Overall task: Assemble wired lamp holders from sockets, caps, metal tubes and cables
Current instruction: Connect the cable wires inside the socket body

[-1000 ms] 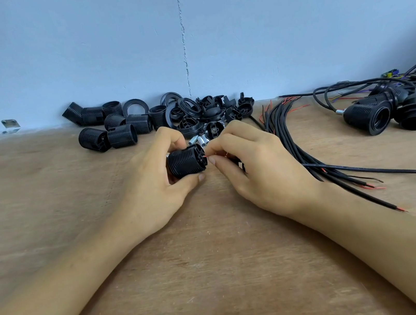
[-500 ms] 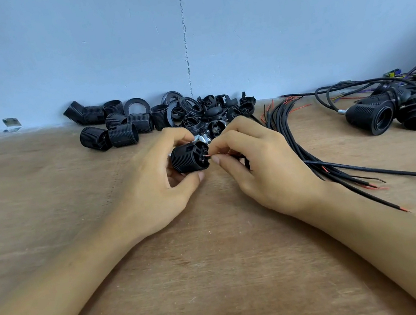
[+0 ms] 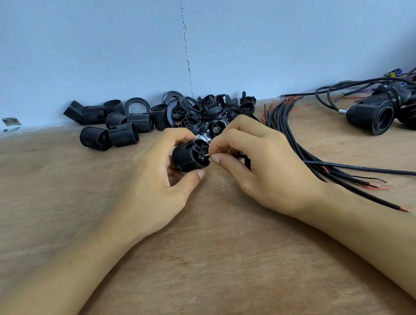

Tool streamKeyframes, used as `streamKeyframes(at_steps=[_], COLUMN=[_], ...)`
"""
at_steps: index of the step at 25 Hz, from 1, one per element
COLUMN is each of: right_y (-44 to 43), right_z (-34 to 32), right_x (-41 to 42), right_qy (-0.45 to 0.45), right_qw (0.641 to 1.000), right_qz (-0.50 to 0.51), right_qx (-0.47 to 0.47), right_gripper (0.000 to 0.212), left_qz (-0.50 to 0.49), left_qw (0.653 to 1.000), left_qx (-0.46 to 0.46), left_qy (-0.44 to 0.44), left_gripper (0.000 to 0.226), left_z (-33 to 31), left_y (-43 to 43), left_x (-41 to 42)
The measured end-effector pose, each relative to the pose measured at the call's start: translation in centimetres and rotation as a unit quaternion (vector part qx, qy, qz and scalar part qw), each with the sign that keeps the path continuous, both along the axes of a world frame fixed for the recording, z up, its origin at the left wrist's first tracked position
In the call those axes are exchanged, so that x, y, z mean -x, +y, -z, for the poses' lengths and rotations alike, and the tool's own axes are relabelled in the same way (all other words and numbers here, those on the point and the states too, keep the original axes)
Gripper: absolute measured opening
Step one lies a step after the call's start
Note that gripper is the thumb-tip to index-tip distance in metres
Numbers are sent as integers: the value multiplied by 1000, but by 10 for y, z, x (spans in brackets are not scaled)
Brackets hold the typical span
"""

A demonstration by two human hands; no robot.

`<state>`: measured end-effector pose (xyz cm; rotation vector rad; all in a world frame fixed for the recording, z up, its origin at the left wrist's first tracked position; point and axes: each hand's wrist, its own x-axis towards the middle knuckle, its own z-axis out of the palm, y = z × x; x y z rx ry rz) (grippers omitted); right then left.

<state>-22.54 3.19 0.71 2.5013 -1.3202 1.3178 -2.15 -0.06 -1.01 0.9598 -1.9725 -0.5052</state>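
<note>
A pale blue wall (image 3: 289,22) with a vertical crack (image 3: 184,38) backs the wooden tabletop (image 3: 220,278).

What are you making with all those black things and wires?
A person is wiring a lamp holder. The left hand grips a black socket above the wooden table, and the right hand pinches a thin red wire at its back end. More sockets and rings lie behind, spare cables to the right.
</note>
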Motion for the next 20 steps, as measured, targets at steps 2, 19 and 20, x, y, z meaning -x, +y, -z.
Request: streamKeyframes(at_steps=[2,19,20], right_y=[1,2,2], right_z=[0,-2,-2], right_x=[0,-1,-1], right_qy=[12,52,55], right_qw=[1000,998,998], right_qz=[1,17,18], right_qx=[8,-15,-21], right_gripper=[8,11,11], left_qz=[0,-37,-40], left_qw=[1000,995,994], left_qx=[8,91,96], left_qy=[0,-34,-37], left_gripper=[45,49,49], left_z=[1,3,3], left_y=[-1,-4,-3], left_x=[0,-4,-4])
